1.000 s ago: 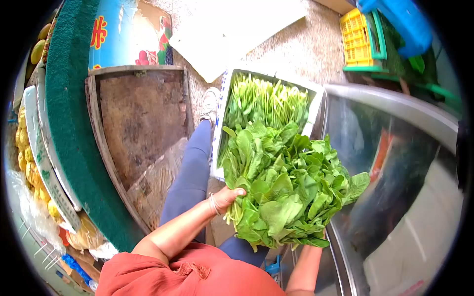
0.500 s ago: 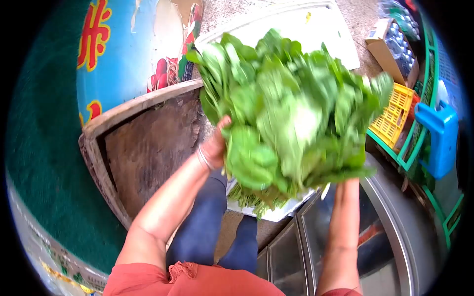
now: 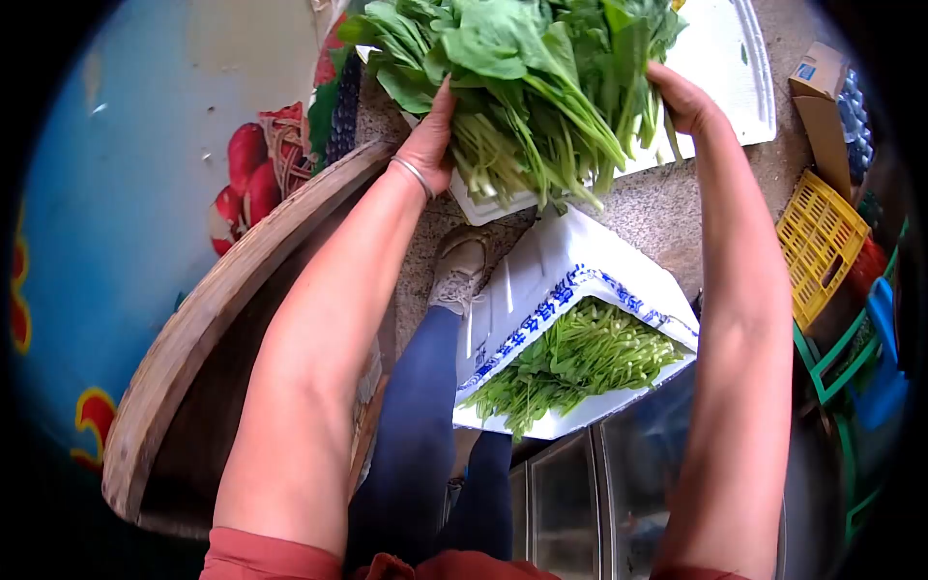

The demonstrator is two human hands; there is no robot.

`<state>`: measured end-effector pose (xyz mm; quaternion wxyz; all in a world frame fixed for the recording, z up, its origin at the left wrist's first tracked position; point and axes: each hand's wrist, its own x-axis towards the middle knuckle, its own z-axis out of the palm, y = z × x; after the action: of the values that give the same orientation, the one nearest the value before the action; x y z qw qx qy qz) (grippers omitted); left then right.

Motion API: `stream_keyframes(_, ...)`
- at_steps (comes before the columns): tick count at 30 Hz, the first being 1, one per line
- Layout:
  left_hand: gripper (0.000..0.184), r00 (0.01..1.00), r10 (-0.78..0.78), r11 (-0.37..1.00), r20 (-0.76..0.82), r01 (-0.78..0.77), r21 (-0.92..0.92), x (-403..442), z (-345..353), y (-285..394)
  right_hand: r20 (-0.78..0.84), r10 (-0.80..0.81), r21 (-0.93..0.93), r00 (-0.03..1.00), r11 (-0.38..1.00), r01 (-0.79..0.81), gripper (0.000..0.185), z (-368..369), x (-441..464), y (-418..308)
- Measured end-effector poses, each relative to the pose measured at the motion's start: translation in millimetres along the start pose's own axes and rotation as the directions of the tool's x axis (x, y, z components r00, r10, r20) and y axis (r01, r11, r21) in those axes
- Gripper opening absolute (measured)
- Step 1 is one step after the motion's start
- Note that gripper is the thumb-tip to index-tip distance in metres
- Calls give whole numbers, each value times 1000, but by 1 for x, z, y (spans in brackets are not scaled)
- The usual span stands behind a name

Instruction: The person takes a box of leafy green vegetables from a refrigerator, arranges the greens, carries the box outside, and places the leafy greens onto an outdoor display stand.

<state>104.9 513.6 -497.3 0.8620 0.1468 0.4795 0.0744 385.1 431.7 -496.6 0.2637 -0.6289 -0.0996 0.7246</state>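
A big bunch of leafy greens [image 3: 522, 77] is held between my two hands at the top of the view, stems toward me. My left hand [image 3: 432, 140] grips its left side, a bracelet on the wrist. On the right side my right hand [image 3: 681, 97] presses against the leaves, fingers partly hidden. Beneath and beyond the bunch lies a white foam lid [image 3: 739, 82]. Nearer my legs, a white foam box [image 3: 517, 290] with blue lettering holds more greens [image 3: 580, 358].
A wooden frame [image 3: 242, 280] curves along the left, beside a blue printed carton [image 3: 145, 174]. At right are a yellow crate [image 3: 820, 237], a cardboard box [image 3: 824, 121] and green racking [image 3: 836, 372]. Glass-fronted metal doors [image 3: 565, 498] stand below the foam box.
Both hands have carried the bunch forward, away from my body, over the white lid. Its stems now face me, and the foam box below has come into fuller view.
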Motion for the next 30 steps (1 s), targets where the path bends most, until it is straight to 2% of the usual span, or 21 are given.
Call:
stream_keyframes(1,68,990,9,997,-144,3,80,14,-6,-6,43,43,-11,998,999,-43,49,-5,14,2)
stream_keyframes(2,65,952,-1,969,-305,76,233,25,-14,-10,-82,31,-82,996,996,-38,43,-5,27,7)
stream_keyframes(3,63,889,18,914,-458,170,367,28,-13,-9,-79,41,-77,996,996,-48,43,-13,42,17)
stream_keyframes(5,61,851,175,932,-495,20,363,30,-18,-12,-414,-60,-438,908,888,-141,56,-34,67,35)
stream_keyframes(6,59,852,176,939,-494,5,345,32,-24,-13,-414,-54,-437,909,888,-146,56,-35,67,36)
stream_keyframes(9,54,870,239,940,-432,-96,328,30,-33,-16,-400,-245,-428,883,902,56,61,-35,60,35)
stream_keyframes(11,51,868,171,947,-466,-14,321,25,-36,-11,-447,-244,-410,861,911,45,67,-33,49,33)
stream_keyframes(12,43,881,149,979,-450,-67,192,19,-33,-8,-474,-237,-394,848,918,37,70,-30,42,30)
stream_keyframes(13,64,919,160,984,-361,-117,136,20,-41,-7,-507,-231,-369,831,929,33,74,-26,34,29)
stream_keyframes(15,66,761,197,979,-618,-124,159,9,-34,-6,-573,-213,-296,791,954,42,82,-14,17,30)
stream_keyframes(16,87,785,228,966,-575,-108,235,0,-24,-3,-615,-199,-261,763,964,41,86,-6,9,36)
stream_keyframes(17,98,789,286,928,-543,-87,363,-7,-12,-1,-626,-315,-322,713,938,132,56,3,3,46)
stream_keyframes(19,105,760,533,736,-372,-198,648,-4,-4,-7,-675,-330,-336,661,934,123,58,5,14,69)
stream_keyframes(20,108,727,632,591,-267,-229,774,-3,3,-7,-662,-376,-308,648,925,222,57,6,18,73)
stream_keyframes(21,110,709,690,402,-147,-206,892,-6,19,-7,-650,-417,-276,635,908,314,57,9,19,72)
stream_keyframes(23,117,792,607,269,-64,-129,954,-10,46,-9,-667,-324,-191,671,945,266,62,35,-2,34)
stream_keyframes(25,116,817,574,73,-51,11,997,-4,60,-14,-645,-383,-380,661,912,157,63,51,20,37)
stream_keyframes(26,106,794,599,39,-106,104,994,4,65,-15,-608,-455,-491,650,859,143,61,59,29,43)
stream_keyframes(27,106,798,595,30,-96,98,995,14,69,-11,-565,-516,-591,643,798,121,60,69,33,45)
stream_keyframes(29,96,669,494,232,-555,514,826,43,72,-4,-545,-485,-630,684,775,48,57,87,25,26)
stream_keyframes(30,89,649,512,346,-564,445,826,63,55,-3,-515,-475,-656,713,754,29,54,90,29,21)
